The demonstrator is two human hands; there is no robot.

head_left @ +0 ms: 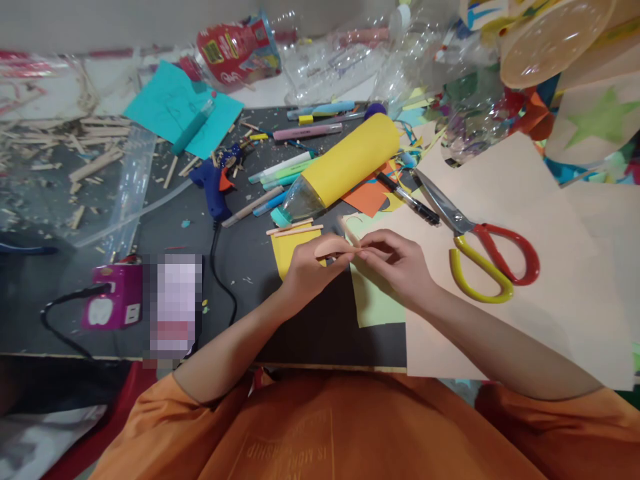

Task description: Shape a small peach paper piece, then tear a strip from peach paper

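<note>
My left hand (313, 267) and my right hand (395, 260) meet fingertip to fingertip over the dark table (240, 267), both pinched on a thin wooden stick (350, 233) that slants up between them. Under my left hand lies a yellow paper piece (290, 250); under my right, a pale green sheet (373, 303). Two more sticks (295, 229) lie just beyond. A plastic bottle wrapped in yellow paper (345, 167) lies on its side behind them.
Red-and-yellow scissors (480, 250) rest on a big beige sheet (525, 280) at right, with a black pen (407, 199) nearby. A blue glue gun (215, 183), markers, a teal sheet (183, 110), a purple power strip (113, 297), wood scraps and empty bottles crowd the rest.
</note>
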